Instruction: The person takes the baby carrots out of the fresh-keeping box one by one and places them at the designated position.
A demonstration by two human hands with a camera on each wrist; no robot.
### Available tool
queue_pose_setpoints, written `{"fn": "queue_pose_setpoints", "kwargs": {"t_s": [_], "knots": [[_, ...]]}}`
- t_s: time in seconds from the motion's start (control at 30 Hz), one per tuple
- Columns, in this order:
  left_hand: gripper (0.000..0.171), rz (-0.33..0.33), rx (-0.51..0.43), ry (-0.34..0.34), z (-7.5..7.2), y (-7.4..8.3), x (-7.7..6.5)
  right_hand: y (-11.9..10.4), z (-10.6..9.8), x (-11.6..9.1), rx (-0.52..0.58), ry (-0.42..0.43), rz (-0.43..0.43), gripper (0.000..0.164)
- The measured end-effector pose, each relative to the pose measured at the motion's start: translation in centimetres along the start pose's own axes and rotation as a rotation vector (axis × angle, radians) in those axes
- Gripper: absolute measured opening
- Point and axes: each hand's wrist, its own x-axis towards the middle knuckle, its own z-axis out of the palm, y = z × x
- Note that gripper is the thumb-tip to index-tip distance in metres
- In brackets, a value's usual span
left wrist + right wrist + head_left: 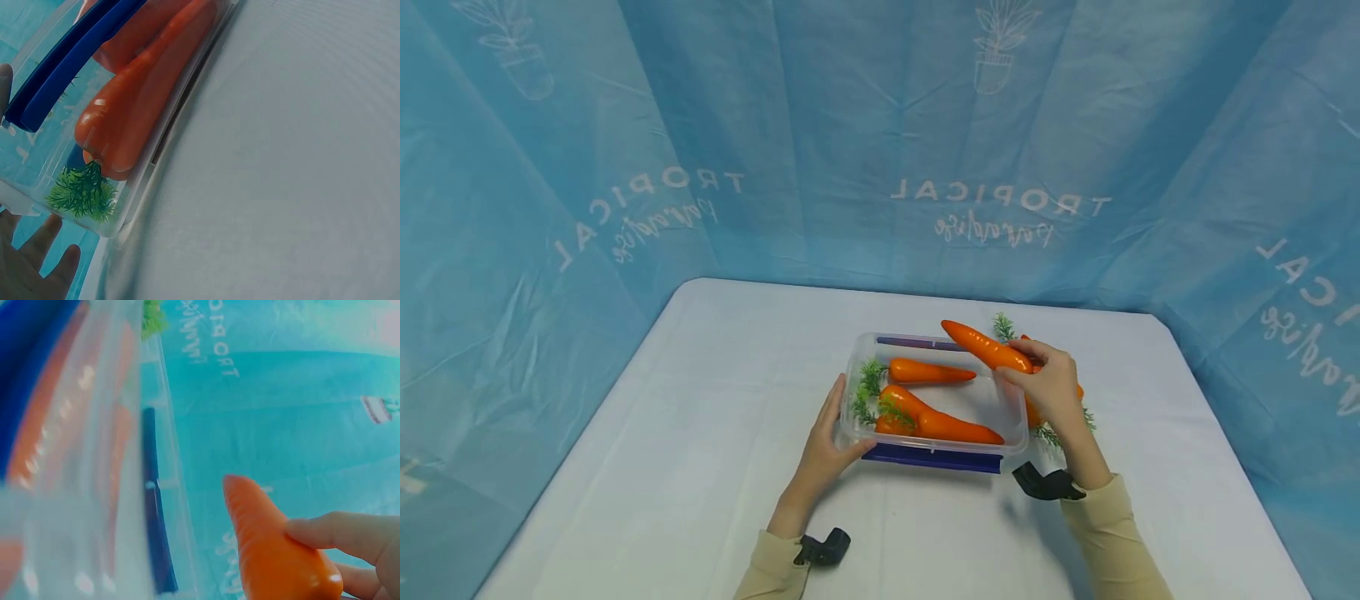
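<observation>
My right hand pinches a carrot near its thick end, thumb on one side. The carrot's tip points up and left, over the right back part of a clear plastic box; no leaves show on it in the right wrist view. Inside the box lie several carrots, one along the back and others at the front, with green tops toward the left. My left hand touches the box's left front corner, fingers fairly straight along the left side, thumb at the front rim beside a blue clip.
More carrots with green leaves lie just right of the box, partly hidden behind my right hand. The white table extends around the box. A blue printed curtain hangs behind and at both sides.
</observation>
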Motion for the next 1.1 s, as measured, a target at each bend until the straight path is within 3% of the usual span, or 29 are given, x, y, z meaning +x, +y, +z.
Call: {"fn": "queue_pose_setpoints", "kwargs": {"t_s": [0.47, 1.1], "knots": [[0.101, -0.019, 0.008, -0.003, 0.0, 0.0, 0.0, 2.5, -2.8, 0.9, -0.035, 0.12, 0.035, 0.044], [0.102, -0.016, 0.026, 0.013, 0.1, 0.2, 0.0, 6.8, -4.7, 1.4, -0.08, 0.279, 0.113, 0.04]]}}
